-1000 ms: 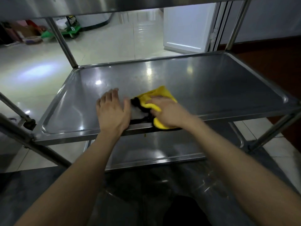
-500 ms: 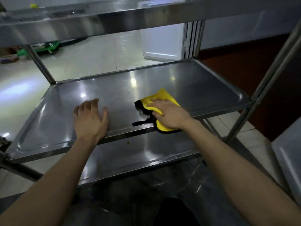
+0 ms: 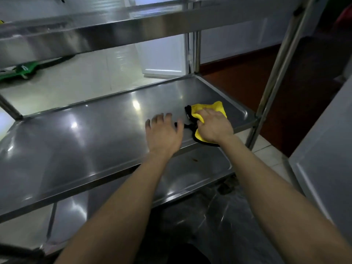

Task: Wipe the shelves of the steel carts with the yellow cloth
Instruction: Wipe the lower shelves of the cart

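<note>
The yellow cloth, edged in black, lies on the middle shelf of the steel cart, near its right end. My right hand presses down on the cloth and covers most of it. My left hand rests flat on the bare steel just left of the cloth, fingers spread, holding nothing. Both hands sit close to the shelf's front rim.
The top shelf runs overhead across the view. A lower shelf with a small brown speck lies beneath. An upright post stands at the right corner. A second steel surface is at far right. A white door stands behind.
Both hands and the cloth have slid toward the right end of the middle shelf. My left hand has closed in beside the cloth. The view has swung left and up.
</note>
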Demonstrator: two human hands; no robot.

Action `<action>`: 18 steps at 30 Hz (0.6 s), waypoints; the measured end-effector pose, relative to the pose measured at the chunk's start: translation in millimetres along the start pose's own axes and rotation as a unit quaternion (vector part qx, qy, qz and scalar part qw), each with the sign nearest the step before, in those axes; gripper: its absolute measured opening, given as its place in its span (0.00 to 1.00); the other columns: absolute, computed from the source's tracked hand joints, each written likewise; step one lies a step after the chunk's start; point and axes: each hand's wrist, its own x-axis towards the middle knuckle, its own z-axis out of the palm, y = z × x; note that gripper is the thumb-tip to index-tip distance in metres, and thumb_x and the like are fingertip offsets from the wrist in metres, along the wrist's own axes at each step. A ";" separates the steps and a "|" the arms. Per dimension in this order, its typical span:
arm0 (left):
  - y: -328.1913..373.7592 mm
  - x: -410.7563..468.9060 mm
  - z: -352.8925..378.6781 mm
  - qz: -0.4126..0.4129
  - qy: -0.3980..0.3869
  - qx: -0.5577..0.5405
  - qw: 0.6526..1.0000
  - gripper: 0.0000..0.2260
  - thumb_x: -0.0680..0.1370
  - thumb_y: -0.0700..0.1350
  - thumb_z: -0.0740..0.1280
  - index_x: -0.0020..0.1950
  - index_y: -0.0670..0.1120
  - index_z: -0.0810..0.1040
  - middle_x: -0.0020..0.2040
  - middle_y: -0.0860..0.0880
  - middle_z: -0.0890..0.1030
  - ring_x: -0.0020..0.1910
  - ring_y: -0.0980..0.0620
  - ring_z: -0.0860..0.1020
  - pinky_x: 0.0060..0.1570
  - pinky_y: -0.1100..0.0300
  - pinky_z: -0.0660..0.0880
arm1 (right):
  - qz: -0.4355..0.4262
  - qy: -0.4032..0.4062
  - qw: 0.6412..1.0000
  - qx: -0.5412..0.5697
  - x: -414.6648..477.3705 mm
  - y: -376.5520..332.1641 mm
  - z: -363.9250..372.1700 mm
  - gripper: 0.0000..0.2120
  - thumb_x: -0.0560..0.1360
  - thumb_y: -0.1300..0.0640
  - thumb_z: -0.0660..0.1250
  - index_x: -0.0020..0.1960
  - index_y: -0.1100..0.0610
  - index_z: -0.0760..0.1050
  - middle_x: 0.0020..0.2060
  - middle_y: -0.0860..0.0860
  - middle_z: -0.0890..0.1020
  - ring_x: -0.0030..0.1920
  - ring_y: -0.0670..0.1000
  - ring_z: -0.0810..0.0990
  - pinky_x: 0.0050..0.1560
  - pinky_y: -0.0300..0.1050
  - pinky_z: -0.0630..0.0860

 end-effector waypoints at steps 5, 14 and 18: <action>-7.0 3.1 29.5 -0.023 0.015 0.017 0.999 0.32 0.83 0.63 0.51 0.79 0.44 0.71 0.79 0.39 0.72 0.81 0.40 0.66 0.82 0.36 0.57 | -0.079 -0.051 0.993 0.076 -4.4 43.8 -8.1 0.21 0.86 0.50 0.60 0.78 0.43 0.69 0.81 0.46 0.67 0.81 0.53 0.64 0.77 0.52 0.63; -2.4 3.4 30.3 -0.024 0.009 -0.012 1.000 0.33 0.84 0.62 0.45 0.84 0.46 0.63 0.81 0.40 0.70 0.82 0.40 0.66 0.82 0.38 0.58 | 0.022 -0.040 0.999 0.001 95.8 53.1 -24.1 0.19 0.76 0.51 0.59 0.66 0.41 0.70 0.75 0.49 0.74 0.75 0.53 0.72 0.77 0.54 0.61; -3.6 6.6 28.8 -0.041 0.020 -0.020 0.999 0.34 0.83 0.61 0.46 0.84 0.44 0.63 0.80 0.40 0.71 0.81 0.39 0.67 0.81 0.39 0.60 | -0.087 -0.063 0.993 0.050 84.5 15.6 -4.4 0.24 0.85 0.53 0.59 0.81 0.50 0.66 0.82 0.53 0.66 0.81 0.55 0.64 0.81 0.49 0.56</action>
